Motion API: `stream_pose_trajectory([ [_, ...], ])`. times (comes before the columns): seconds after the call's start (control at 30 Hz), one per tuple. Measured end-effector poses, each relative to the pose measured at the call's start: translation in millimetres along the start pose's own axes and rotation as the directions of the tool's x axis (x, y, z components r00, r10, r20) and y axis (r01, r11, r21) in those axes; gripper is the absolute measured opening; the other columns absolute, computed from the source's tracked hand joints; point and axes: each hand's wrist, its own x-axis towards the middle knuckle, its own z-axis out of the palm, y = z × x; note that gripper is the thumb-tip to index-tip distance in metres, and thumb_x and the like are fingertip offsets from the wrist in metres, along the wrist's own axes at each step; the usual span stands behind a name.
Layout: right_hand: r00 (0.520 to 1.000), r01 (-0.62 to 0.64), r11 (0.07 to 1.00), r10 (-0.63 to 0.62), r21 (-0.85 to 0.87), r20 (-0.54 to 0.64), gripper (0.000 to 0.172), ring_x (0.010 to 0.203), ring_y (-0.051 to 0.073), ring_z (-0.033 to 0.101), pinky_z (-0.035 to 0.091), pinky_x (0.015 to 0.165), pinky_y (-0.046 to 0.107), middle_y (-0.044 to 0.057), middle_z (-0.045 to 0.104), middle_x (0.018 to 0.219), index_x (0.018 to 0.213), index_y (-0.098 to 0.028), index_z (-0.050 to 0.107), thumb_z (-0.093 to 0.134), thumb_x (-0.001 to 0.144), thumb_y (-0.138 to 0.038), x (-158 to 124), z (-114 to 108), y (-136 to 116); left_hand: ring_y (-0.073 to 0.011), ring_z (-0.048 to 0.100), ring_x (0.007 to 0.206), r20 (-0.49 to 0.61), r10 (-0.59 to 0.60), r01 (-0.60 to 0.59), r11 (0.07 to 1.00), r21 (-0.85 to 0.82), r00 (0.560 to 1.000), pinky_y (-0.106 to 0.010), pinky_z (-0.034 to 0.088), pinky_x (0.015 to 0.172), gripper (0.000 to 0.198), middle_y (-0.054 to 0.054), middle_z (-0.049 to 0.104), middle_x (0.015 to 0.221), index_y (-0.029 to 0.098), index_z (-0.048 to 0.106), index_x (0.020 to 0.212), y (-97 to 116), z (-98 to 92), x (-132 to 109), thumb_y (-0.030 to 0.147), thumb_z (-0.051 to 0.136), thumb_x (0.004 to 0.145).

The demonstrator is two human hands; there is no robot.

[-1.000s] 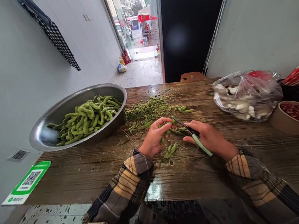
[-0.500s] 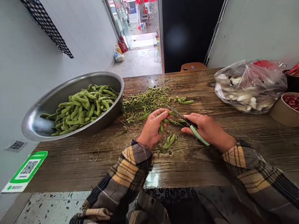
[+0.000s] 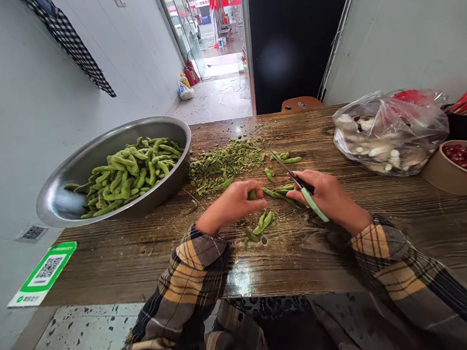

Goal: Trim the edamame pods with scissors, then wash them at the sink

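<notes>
My right hand [image 3: 322, 190] is closed around scissors [image 3: 312, 204] with pale green handles, their dark blades pointing up and left. In the curled fingers of my left hand [image 3: 236, 203] is a green soybean pod [image 3: 252, 194], mostly hidden by the fingers. A short pod [image 3: 269, 175] shows just left of the blades. Between my hands several pods [image 3: 279, 193] lie on the wooden table [image 3: 142, 262], and a few more pods [image 3: 263, 223] rest nearer to me. Beyond my left hand spreads a heap of cut pod tips [image 3: 232, 161].
A large metal basin [image 3: 58, 199] of pods stands at the left, near a green QR-code card [image 3: 45, 272]. At the right are a plastic bag [image 3: 391, 133] of pale mushrooms and a paper bowl [image 3: 442, 175] of red fruit. More pods [image 3: 288, 158] lie behind the scissors.
My left hand has drawn slightly left, away from the scissors, and turned over. The short pod that was at the blades is now apart from my fingers. The scissors have shifted slightly right.
</notes>
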Motion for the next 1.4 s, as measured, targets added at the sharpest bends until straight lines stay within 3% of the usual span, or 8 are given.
stream_pose_trajectory([
  [0.1, 1.0, -0.003, 1.0, 0.003, 0.007, -0.019, 0.037, 0.093, 0.029, 0.066, 0.052, 0.083, 0.041, 0.012, 0.07, 0.099, 0.114, -0.018, 0.065, 0.063, 0.087, -0.043, 0, 0, -1, -0.0106, 0.038, 0.051, 0.113, -0.032, 0.002, 0.966, 0.257, 0.993, -0.025, 0.024, 0.051, 0.012, 0.004, 0.052, 0.055, 0.02, 0.066, 0.066, -5, 2.9, -3, 0.027, 0.075, 0.063],
  [0.23, 0.999, 0.007, 1.0, -0.007, 0.006, -0.053, 0.038, 0.092, 0.028, 0.066, 0.052, 0.082, 0.04, 0.012, 0.07, 0.1, 0.113, -0.018, 0.065, 0.064, 0.086, -0.044, 0, 0, -1, -0.0124, 0.043, 0.053, 0.262, -0.133, -0.001, 0.89, 0.457, 0.956, -0.026, 0.026, 0.053, 0.017, 0.002, 0.058, 0.06, 0.021, 0.07, 0.076, -8, 3.9, -3, 0.036, 0.072, 0.067],
  [0.53, 1.0, 0.013, 1.0, -0.013, -0.012, -0.014, 0.032, 0.086, 0.026, 0.066, 0.051, 0.077, 0.037, 0.01, 0.069, 0.09, 0.105, -0.018, 0.066, 0.062, 0.087, -0.044, 0, -1, -3, -0.0098, 0.044, 0.055, 0.384, -0.137, -0.027, 0.919, 0.392, 0.913, -0.023, 0.03, 0.054, 0.015, 0.004, 0.059, 0.064, 0.018, 0.07, 0.081, -11, 1.1, 1, 0.026, 0.066, 0.069],
  [0.8, 1.0, 0.006, 1.0, -0.006, -0.02, -0.003, 0.034, 0.084, 0.027, 0.066, 0.052, 0.077, 0.039, 0.01, 0.07, 0.09, 0.106, -0.017, 0.067, 0.062, 0.087, -0.044, 0, 0, 0, -0.0123, 0.046, 0.057, 0.145, -0.143, 0.061, 0.884, 0.463, 0.979, -0.025, 0.029, 0.054, 0.018, 0.0, 0.059, 0.063, 0.017, 0.073, 0.08, -20, -4.4, 3, 0.031, 0.068, 0.07],
  [0.9, 1.0, 0.013, 1.0, -0.013, -0.026, -0.003, 0.034, 0.085, 0.027, 0.066, 0.052, 0.077, 0.039, 0.011, 0.07, 0.091, 0.108, -0.016, 0.066, 0.063, 0.086, -0.042, -1, 0, -1, -0.0125, 0.045, 0.054, 0.15, -0.138, 0.051, 0.877, 0.478, 0.979, -0.026, 0.028, 0.054, 0.019, 0.0, 0.059, 0.058, 0.017, 0.071, 0.069, -20, -3.5, 1, 0.036, 0.068, 0.071],
  [1.0, 1.0, 0.021, 0.999, -0.021, -0.03, -0.003, 0.034, 0.087, 0.027, 0.067, 0.052, 0.078, 0.039, 0.011, 0.07, 0.092, 0.109, -0.015, 0.065, 0.064, 0.086, -0.041, -1, 1, -1, -0.0114, 0.043, 0.052, 0.202, -0.116, 0.015, 0.895, 0.445, 0.973, -0.026, 0.029, 0.054, 0.012, 0.001, 0.059, 0.057, 0.018, 0.07, 0.067, -20, -0.1, 2, 0.028, 0.066, 0.071],
  [1.13, 0.999, 0.028, 0.999, -0.028, -0.027, -0.023, 0.035, 0.089, 0.027, 0.067, 0.052, 0.079, 0.039, 0.011, 0.07, 0.095, 0.11, -0.016, 0.065, 0.064, 0.086, -0.041, -2, 2, 1, -0.0106, 0.043, 0.055, 0.137, -0.091, 0.039, 0.94, 0.34, 0.986, -0.024, 0.031, 0.056, 0.006, 0.002, 0.058, 0.057, 0.016, 0.067, 0.066, -20, 1.4, 5, 0.019, 0.062, 0.068],
  [1.4, 0.999, 0.047, 0.998, -0.047, 0.03, -0.011, 0.041, 0.098, 0.027, 0.067, 0.053, 0.084, 0.039, 0.011, 0.07, 0.107, 0.117, -0.019, 0.064, 0.068, 0.083, -0.041, -3, 0, -3, -0.0104, 0.047, 0.063, -0.132, -0.026, 0.009, 0.992, -0.127, 0.991, -0.024, 0.036, 0.062, 0.02, 0.002, 0.059, 0.07, 0.016, 0.064, 0.075, -8, -8.6, 2, 0.036, 0.066, 0.076],
])
